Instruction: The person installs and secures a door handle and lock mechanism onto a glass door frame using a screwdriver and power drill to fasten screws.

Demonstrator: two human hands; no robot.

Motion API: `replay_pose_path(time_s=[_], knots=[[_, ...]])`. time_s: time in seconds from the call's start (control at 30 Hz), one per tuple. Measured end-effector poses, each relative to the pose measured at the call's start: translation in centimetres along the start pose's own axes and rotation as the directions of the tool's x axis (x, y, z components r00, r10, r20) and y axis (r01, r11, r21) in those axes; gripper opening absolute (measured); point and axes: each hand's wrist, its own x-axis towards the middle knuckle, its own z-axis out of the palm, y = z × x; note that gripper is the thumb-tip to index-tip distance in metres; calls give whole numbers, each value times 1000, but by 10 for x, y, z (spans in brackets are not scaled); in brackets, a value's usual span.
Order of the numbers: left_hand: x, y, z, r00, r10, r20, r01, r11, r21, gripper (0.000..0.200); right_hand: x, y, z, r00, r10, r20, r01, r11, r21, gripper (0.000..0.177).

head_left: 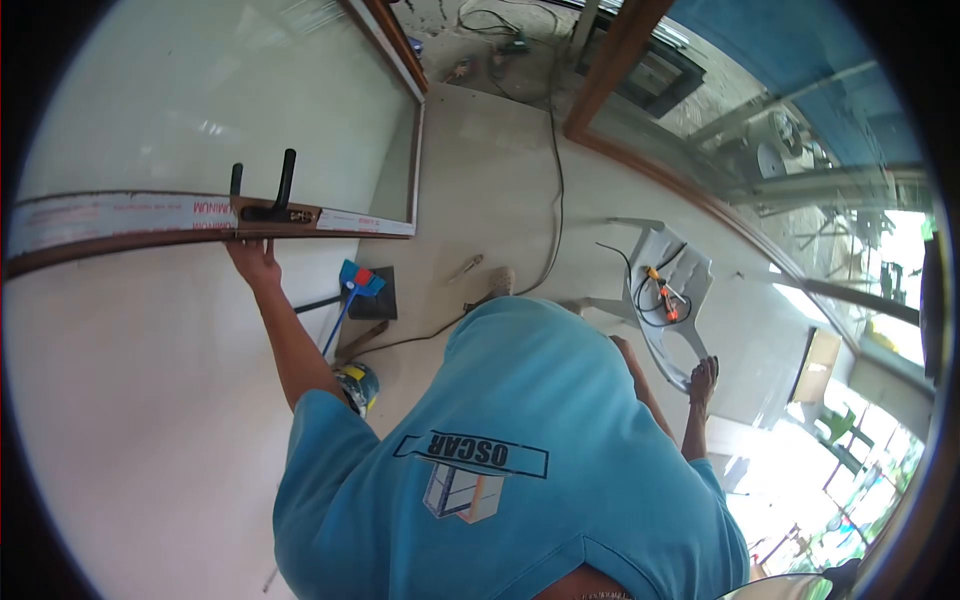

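Note:
My left hand (256, 264) is at the lower edge of a glass door (130, 120) with a brown frame, just below its black lever handle (284, 185). The fingers curl around the frame edge and are partly hidden. Printed protective film covers the stile near the handle. On the other side, my right hand (704, 379) is closed at the rim of a grey plastic chair (690, 270); its exact finger contact is hard to make out. An orange-and-black corded tool (667, 300) lies on the chair seat with its black cable looped around it.
A blue-and-red broom (362, 279) and a dark dustpan (380, 297) are by the door, near a bucket (358, 385). A long black cable (558, 190) crosses the tiled floor past my foot (502, 281). Brown-framed glass (660, 170) stands on the right.

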Motion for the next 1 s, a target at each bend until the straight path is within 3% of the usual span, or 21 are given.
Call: replay_pose_path(time_s=[0.03,0.07,0.1,0.13,0.17,0.2,0.23,0.3,0.37,0.4,0.43,0.47,0.53,0.57,0.63,0.7,0.73,0.8,0.9,0.97,1.0], knots=[[-9,4,4,1000,-3,19,3,1000,10,56,0,-4,-3,912,383,144,-402,770,495,28],[-21,7,9,997,-6,72,3,999,40,58,0,-8,-6,692,574,438,-631,186,753,30],[-28,9,13,992,-10,123,1,997,71,60,2,-9,-9,679,586,442,-638,174,750,30],[-24,6,4,991,-11,137,1,997,78,60,3,-9,-13,834,453,316,-546,588,597,31],[-14,-8,-10,966,-69,250,55,997,62,58,4,-9,-16,940,294,172,-336,883,328,32],[-7,-16,-17,925,-125,359,113,992,55,57,3,-10,-18,965,236,115,-254,948,189,31],[-10,-14,-12,921,-131,367,114,991,68,57,5,-12,-20,968,227,110,-242,957,158,30],[-31,-13,14,899,-15,437,-132,943,305,56,14,-17,-26,954,271,132,-291,941,171,28],[-41,-10,41,886,9,463,-183,926,331,50,29,-36,-38,906,356,230,-408,880,245,29],[-42,-11,52,838,34,544,-335,819,465,46,38,-55,-42,849,398,346,-506,802,318,29],[-39,-12,63,778,41,627,-486,672,559,42,47,-87,-42,752,420,508,-634,672,383,30],[-22,-34,65,710,128,692,-624,570,534,41,61,-155,-42,615,377,692,-765,498,409,32],[-37,-32,98,621,123,774,-716,490,497,43,89,-307,-31,361,203,910,-918,247,309,35],[-47,-32,115,543,119,831,-791,406,459,46,91,-308,-29,368,216,905,-915,256,311,36],[-52,-39,147,470,93,878,-805,452,383,47,92,-311,-20,367,234,900,-921,231,315,36],[-66,-49,174,219,289,932,-965,204,163,47,88,-312,-14,365,242,899,-923,223,314,37],[-73,-52,188,205,282,937,-968,203,150,47,90,-314,-15,367,245,897,-921,228,315,37],[-87,-57,219,180,232,956,-980,-44,195,49,94,-316,-17,360,237,902,-909,306,282,37],[-99,-66,264,144,191,971,-986,-52,157,50,96,-314,-7,373,240,896,-883,389,263,38],[-109,-68,294,131,184,974,-989,-44,141,43,102,-313,2,496,247,832,-784,539,307,41],[-111,-71,310,124,163,979,-992,-12,128,43,105,-312,3,493,251,833,-790,531,307,41]])
